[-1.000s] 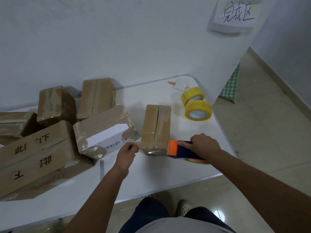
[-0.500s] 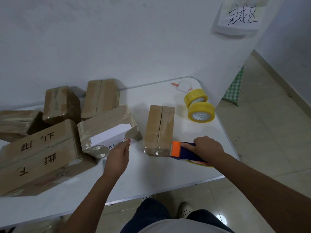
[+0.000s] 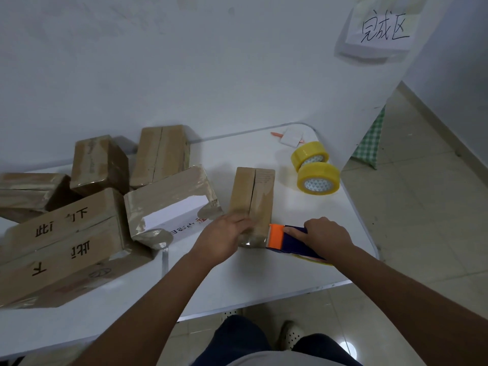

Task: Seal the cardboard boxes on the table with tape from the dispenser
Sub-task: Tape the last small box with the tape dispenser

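A small cardboard box [image 3: 252, 196] lies on the white table [image 3: 264, 273], its top seam running away from me and tape over its near end. My right hand [image 3: 323, 235] grips the blue and orange tape dispenser [image 3: 284, 237], whose orange head touches the box's near right corner. My left hand [image 3: 227, 235] rests on the box's near left part, fingers blurred by motion and laid over the top. A yellow tape roll shows under the dispenser.
Several more cardboard boxes [image 3: 66, 233] are heaped on the table's left, one with a white label [image 3: 169, 204]. Two yellow tape rolls [image 3: 315, 169] stand at the far right, near a paper slip and an orange pen [image 3: 289, 136]. A wall sign [image 3: 383, 27] hangs above. The table's edge is close on the right.
My left hand has moved right, from beside the labelled box onto the small box's near end. My right hand and the dispenser have stayed at the box's near right corner.
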Action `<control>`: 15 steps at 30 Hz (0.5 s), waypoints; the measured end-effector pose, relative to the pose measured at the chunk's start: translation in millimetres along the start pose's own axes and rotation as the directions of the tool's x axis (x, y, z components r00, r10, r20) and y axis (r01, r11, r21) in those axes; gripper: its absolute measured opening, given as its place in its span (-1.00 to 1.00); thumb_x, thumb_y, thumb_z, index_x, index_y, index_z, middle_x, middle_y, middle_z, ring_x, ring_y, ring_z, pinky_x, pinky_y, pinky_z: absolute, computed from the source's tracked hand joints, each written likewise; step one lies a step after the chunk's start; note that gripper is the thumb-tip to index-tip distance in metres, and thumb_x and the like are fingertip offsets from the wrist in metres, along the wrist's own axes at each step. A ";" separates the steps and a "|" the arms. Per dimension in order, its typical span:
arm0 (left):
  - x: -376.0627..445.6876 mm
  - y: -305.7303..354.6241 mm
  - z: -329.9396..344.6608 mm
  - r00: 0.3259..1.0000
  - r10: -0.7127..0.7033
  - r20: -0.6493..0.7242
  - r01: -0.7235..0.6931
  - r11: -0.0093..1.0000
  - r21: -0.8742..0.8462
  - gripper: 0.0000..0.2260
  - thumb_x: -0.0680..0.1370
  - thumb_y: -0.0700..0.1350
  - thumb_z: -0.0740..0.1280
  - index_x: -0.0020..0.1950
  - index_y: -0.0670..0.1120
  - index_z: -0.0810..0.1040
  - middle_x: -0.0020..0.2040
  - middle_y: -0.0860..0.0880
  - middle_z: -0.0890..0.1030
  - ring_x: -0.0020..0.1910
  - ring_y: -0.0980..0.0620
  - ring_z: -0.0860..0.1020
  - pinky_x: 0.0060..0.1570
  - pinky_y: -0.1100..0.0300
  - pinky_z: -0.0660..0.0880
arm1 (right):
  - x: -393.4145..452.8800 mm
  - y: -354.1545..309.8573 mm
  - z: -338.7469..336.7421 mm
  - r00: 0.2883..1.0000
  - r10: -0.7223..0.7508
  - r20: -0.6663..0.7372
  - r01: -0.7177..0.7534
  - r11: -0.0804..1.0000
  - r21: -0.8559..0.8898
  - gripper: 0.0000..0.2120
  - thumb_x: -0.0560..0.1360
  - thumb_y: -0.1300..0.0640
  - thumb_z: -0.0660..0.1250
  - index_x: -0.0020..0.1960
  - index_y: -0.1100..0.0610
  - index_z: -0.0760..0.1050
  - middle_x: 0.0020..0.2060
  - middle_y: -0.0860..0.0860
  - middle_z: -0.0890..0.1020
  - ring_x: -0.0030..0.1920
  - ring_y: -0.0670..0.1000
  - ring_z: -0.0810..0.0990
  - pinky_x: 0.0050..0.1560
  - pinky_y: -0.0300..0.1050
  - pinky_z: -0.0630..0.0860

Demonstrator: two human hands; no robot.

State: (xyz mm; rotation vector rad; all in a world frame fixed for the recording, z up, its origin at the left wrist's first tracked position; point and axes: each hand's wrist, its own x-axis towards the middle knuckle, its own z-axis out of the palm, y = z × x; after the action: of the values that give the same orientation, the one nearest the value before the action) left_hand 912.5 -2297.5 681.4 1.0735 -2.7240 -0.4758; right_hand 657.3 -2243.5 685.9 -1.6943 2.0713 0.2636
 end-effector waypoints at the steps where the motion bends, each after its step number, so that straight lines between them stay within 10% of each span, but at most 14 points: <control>1: 11.6 3.1 2.7 0.998 0.010 0.059 -0.009 1.000 -0.029 -0.43 0.36 -0.44 0.37 0.33 -0.07 0.56 0.35 -0.04 0.55 0.29 -0.09 0.53 0.20 0.01 0.53 | -0.3 0.2 0.2 1.000 0.003 -0.002 -0.003 1.000 0.005 -0.37 0.47 -0.46 0.03 -0.26 0.10 0.42 -0.37 0.00 0.47 -0.35 -0.03 0.48 -0.27 -0.17 0.39; 6: 41.3 8.6 38.2 0.976 -0.091 0.198 0.077 0.994 0.076 -0.50 0.70 0.12 -0.12 0.63 0.02 -0.02 0.63 0.09 -0.09 0.59 0.13 -0.16 0.55 -0.02 -0.11 | -1.8 0.8 -2.7 1.000 0.008 -0.025 -0.008 1.000 -0.002 -0.36 0.46 -0.47 0.04 -0.34 0.10 0.35 -0.40 0.01 0.45 -0.42 -0.04 0.42 -0.38 -0.19 0.30; 15: 37.0 -0.3 54.5 0.979 -0.089 0.185 0.055 0.981 0.185 -0.39 0.59 0.26 -0.45 0.60 0.06 -0.19 0.62 0.08 -0.16 0.60 0.07 -0.15 0.55 -0.09 -0.10 | -8.7 19.0 -4.3 0.998 -0.029 -0.060 0.030 0.999 0.016 -0.32 0.44 -0.49 0.05 -0.10 0.11 0.54 -0.31 0.00 0.55 -0.30 -0.02 0.56 -0.22 -0.14 0.51</control>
State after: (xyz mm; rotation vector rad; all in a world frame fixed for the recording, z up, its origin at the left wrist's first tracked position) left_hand 870.9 -2310.7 632.1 1.2342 -2.9532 -0.3687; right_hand 639.3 -2233.4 691.1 -1.7412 2.0830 0.1875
